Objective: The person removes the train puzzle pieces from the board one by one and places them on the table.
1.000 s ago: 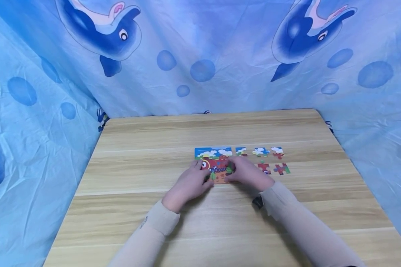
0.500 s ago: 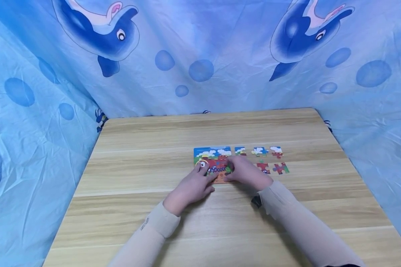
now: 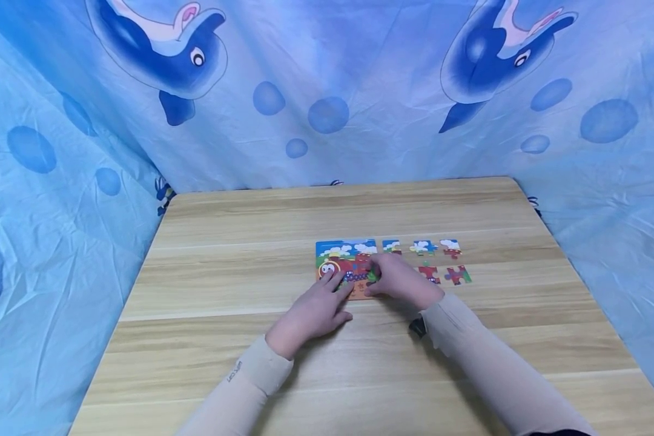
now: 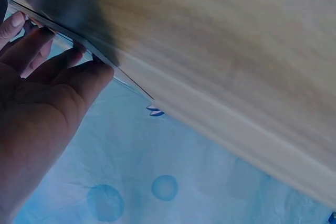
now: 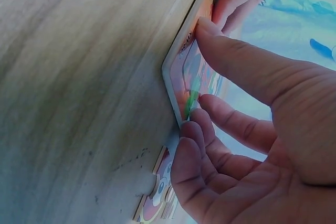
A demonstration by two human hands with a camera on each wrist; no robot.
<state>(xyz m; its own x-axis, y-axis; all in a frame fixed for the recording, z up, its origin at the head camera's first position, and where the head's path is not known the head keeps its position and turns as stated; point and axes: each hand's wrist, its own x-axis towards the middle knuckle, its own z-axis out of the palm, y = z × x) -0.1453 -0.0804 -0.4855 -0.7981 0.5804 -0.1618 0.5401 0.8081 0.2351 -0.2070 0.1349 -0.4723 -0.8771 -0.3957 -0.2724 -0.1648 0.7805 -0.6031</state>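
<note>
A flat jigsaw puzzle (image 3: 344, 245) with a red cartoon figure, blue sky and clouds lies mid-table in its tray. Over its lower left part reaches my left hand (image 3: 312, 310), fingers extended and touching the picture, thumb out near the front edge. At the right end, my right hand (image 3: 406, 281) has thumb and curled fingers set around an orange-and-green corner puzzle piece (image 5: 180, 80). The head view hides most of that piece behind the hand. In the left wrist view, the fingers of my left hand (image 4: 42, 93) bend over the tray's thin edge.
Several loose puzzle pieces lie in two rows right of the tray, among them a cloud piece (image 3: 424, 247) and a red one (image 3: 458, 275). A wooden table (image 3: 223, 242) carries everything. A blue dolphin-print curtain (image 3: 327, 145) hangs around it.
My left hand has shifted slightly right across the picture, uncovering the cartoon figure's eyes, and its fingers have spread. The right hand stays at the puzzle's right end.
</note>
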